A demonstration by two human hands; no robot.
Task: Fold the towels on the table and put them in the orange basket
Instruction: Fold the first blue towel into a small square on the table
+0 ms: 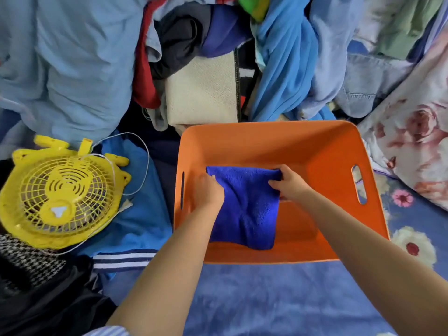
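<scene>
Head view looks down into the orange basket (266, 141), a rectangular plastic tub with slanted walls and a slot handle cut into each short side. Inside it lies the blue towel (247, 209), a deep royal-blue terry cloth folded into a rough square, with soft creases running across its middle. It sits on the basket floor toward the left wall, its near edge close to the front wall and bare orange floor showing to its right.

Both hands reach down into the basket from the near side. The left hand (208, 190) rests on the towel's far left corner with its fingers curled down over the cloth edge, gripping it there. The right hand (289, 184) is at the towel's far right corner; its thumb lies on top of the cloth and its fingers are tucked around the edge, pinching the corner. Neither hand is spread; both are closed on the fabric.

The basket stands on a blue floral-patterned spread (266, 299). Just left of it lies a yellow fan (60, 195) face up, with a thin white cord looping around it, resting on blue and dark clothes. Beyond the basket a pile of clothes (286, 57) in light blue, navy, red and cream fills the far side, and a rose-print cloth (417, 141) lies to the right.
</scene>
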